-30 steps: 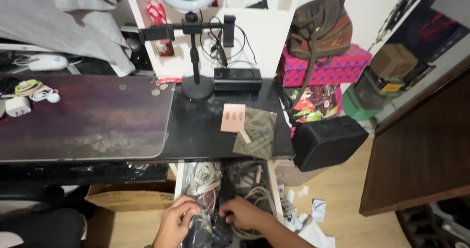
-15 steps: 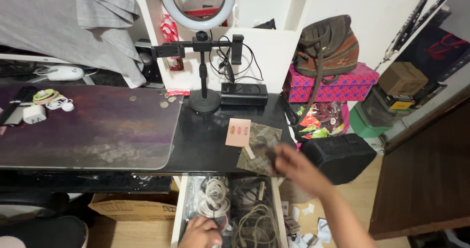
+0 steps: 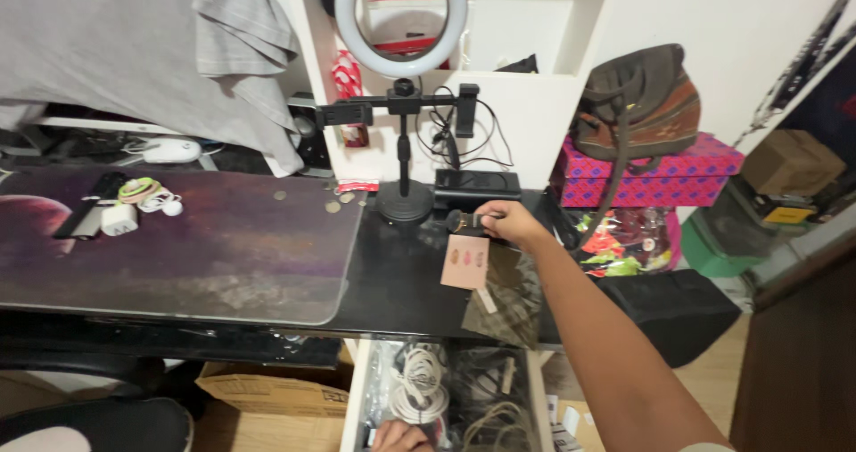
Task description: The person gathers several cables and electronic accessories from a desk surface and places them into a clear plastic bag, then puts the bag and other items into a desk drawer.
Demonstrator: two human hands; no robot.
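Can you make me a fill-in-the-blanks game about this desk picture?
1. The right hand holds a small dark object over the ____ desk.
2. The left hand rests in an open ____ full of cables.
3. The ring light is shaped like a ____.

Missing words: black; drawer; circle

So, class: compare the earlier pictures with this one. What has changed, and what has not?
The right hand left the open drawer, swung up over the desk and now holds a small dark object beside the ring light stand. The left hand stayed in the drawer among the cables. The pink card and desk mat lie as before.
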